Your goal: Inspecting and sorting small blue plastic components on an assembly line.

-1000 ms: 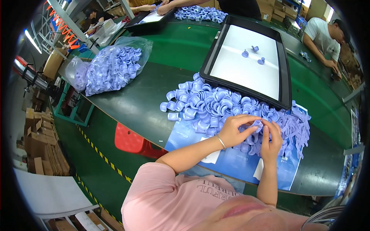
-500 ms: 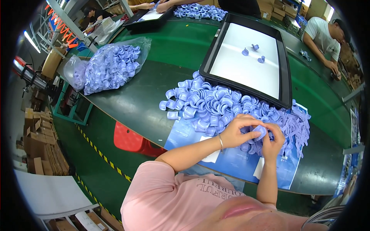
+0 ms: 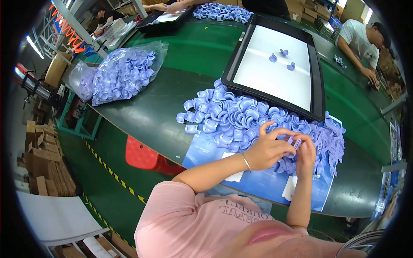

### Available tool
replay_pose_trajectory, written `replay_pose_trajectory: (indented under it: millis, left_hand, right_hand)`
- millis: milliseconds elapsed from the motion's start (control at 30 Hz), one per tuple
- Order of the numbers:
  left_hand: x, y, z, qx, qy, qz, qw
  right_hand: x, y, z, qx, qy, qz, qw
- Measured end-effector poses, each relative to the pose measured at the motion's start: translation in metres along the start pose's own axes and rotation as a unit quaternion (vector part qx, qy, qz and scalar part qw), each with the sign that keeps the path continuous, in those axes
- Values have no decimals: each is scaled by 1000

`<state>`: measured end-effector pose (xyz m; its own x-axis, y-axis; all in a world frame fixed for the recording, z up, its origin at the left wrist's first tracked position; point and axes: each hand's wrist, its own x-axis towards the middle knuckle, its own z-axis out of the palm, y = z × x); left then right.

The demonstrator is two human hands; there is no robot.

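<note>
In front of me, both hands meet over the near side of a heap of curved lavender plastic pieces [image 3: 241, 114]. Between them is a small lavender plastic piece with a slotted strap [image 3: 297, 144], partly covered by my fingers. My left hand [image 3: 267, 149] pinches it from the left with thumb and fingers, the index finger raised. From the right, my right hand [image 3: 306, 155] has its bent fingers closed on the same piece. Flat slotted lavender straps [image 3: 331, 139] lie in a pile just right of my right hand.
Beyond the heap stands a black-rimmed tray [image 3: 318, 81] with a white bottom and three lavender pieces. A clear bag [image 3: 124, 75] of similar pieces lies at left. Blue printed sheets [image 3: 202, 150] lie under the heap. A red stool [image 3: 140, 155] stands beside the table. Co-workers sit across and at right.
My hands have turned the piece, so its slotted strap now shows instead of its rounded face. My left index finger has lifted away; the tray and heaps look the same.
</note>
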<state>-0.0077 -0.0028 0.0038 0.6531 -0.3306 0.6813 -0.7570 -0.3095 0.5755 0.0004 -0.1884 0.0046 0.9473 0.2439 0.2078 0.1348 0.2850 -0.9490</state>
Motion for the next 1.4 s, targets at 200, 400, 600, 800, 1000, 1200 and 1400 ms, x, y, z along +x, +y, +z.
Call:
replay_pose_trajectory:
  millis: [200,400,600,800,1000,1200,1400]
  left_hand:
    - [-1,-3,6,57,8,42,997]
    - [3,4,-2,25,-11,-11,1000]
    - [-1,-9,7,-340,25,-208,917]
    - [1,-12,4,-417,19,-233,878]
    - [2,-9,2,-356,-3,-232,905]
    - [3,-1,-3,-134,-42,-135,981]
    - [3,-1,-4,-164,-29,-156,974]
  right_hand:
    - [-1,0,0,-39,-3,4,999]
    - [-5,0,11,-187,71,-63,978]
    - [-8,5,20,-341,70,-204,915]
    - [-6,-6,22,-441,11,-292,849]
    - [-4,-7,22,-444,24,-314,839]
    - [-2,-8,22,-473,107,-286,827]
    - [-2,-7,27,-476,122,-234,839]
